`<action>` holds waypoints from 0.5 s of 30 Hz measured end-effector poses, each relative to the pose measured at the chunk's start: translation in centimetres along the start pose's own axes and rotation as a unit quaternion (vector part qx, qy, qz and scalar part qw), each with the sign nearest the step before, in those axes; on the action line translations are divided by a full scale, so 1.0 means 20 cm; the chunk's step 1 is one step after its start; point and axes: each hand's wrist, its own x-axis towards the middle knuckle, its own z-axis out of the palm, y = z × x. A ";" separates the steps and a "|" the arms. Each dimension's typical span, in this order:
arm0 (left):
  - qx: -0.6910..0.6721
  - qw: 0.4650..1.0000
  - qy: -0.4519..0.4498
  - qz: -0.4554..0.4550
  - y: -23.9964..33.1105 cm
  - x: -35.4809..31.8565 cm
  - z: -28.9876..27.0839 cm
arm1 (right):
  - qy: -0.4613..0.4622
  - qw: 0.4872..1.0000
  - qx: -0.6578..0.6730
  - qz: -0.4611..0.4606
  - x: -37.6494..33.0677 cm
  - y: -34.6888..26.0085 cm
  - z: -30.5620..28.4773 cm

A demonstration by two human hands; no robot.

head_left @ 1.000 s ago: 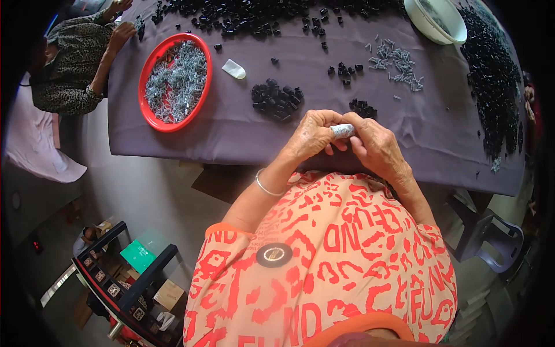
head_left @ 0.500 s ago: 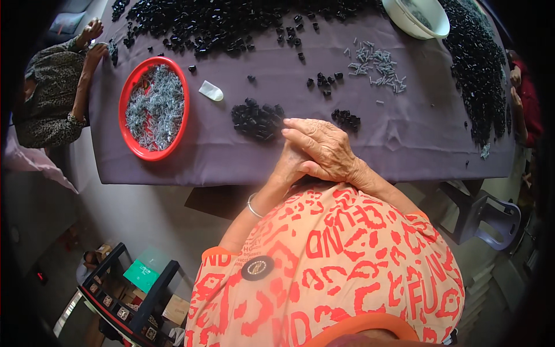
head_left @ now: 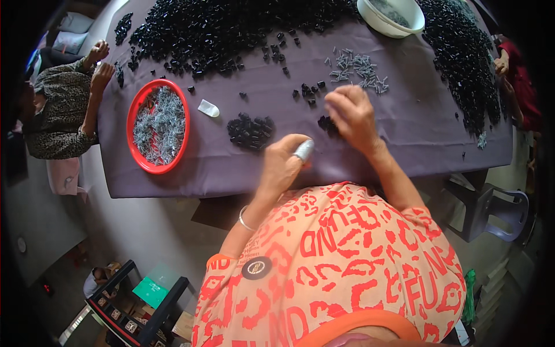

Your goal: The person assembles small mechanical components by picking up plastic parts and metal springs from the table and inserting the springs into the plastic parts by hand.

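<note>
My left hand (head_left: 282, 165) is curled closed above the table's near edge, with a whitish wrap (head_left: 304, 150) on one digit. Whatever its fingers hold is hidden. To its upper left lies a heap of small black plastic pieces (head_left: 250, 131). My right hand (head_left: 354, 117), slightly blurred, has its fingers bent together above a smaller black cluster (head_left: 327, 125), partly covering it. I cannot make out anything between them. Beyond that hand are a few loose black pieces (head_left: 312, 89) and a scatter of small grey pins (head_left: 361, 69).
At left on the purple cloth (head_left: 225, 176) stands a red oval basin (head_left: 130, 139) of grey pins, beside a white rounded tab (head_left: 208, 108). Large black heaps (head_left: 219, 29) cover the far side. A white bowl (head_left: 376, 22) stands far right. Other people's hands (head_left: 99, 63) work at both sides.
My hands, together before, have come apart. The right moved up and right over the small black cluster; the left now shows its wrapped digit. The view has shifted slightly.
</note>
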 end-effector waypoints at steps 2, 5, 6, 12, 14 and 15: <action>0.061 0.993 0.095 0.044 0.03 -0.01 -0.07 | -0.011 0.999 -0.034 -0.025 0.07 0.05 0.00; 0.212 0.957 0.163 0.110 0.04 0.04 -0.21 | -0.039 0.993 -0.101 -0.054 0.15 0.11 0.04; 0.216 0.956 0.163 0.111 0.02 0.05 -0.25 | -0.064 0.988 -0.135 -0.049 0.16 0.13 0.06; 0.333 0.885 0.302 0.122 0.07 0.03 -0.29 | -0.062 0.983 -0.161 -0.055 0.10 0.15 0.04; 0.218 0.923 0.277 0.154 0.04 0.06 -0.22 | 0.002 0.997 -0.081 -0.015 0.06 0.12 -0.01; 0.099 0.945 0.253 0.182 0.04 0.06 -0.19 | 0.001 0.997 -0.081 -0.013 0.06 0.09 -0.03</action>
